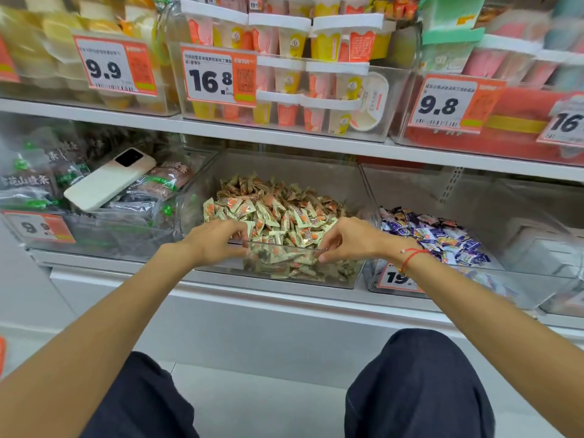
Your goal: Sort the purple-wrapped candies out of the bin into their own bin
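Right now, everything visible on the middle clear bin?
The middle clear bin looks like transparent plastic, open-topped, standing on the lower shelf between a bin of dark packets and a bin of purple candies. It holds a heap of cream-and-orange wrapped candies. The left hand and right hand both grip its front rim.

white phone lying on dark packets; blurred, perhaps jelly cups above.

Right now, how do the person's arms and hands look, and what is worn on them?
Both forearms are bare, with no sleeves in view and no gloves. The left hand wears nothing visible. The right hand has a thin red string bracelet round its wrist, with a small knot or bead hanging from it.
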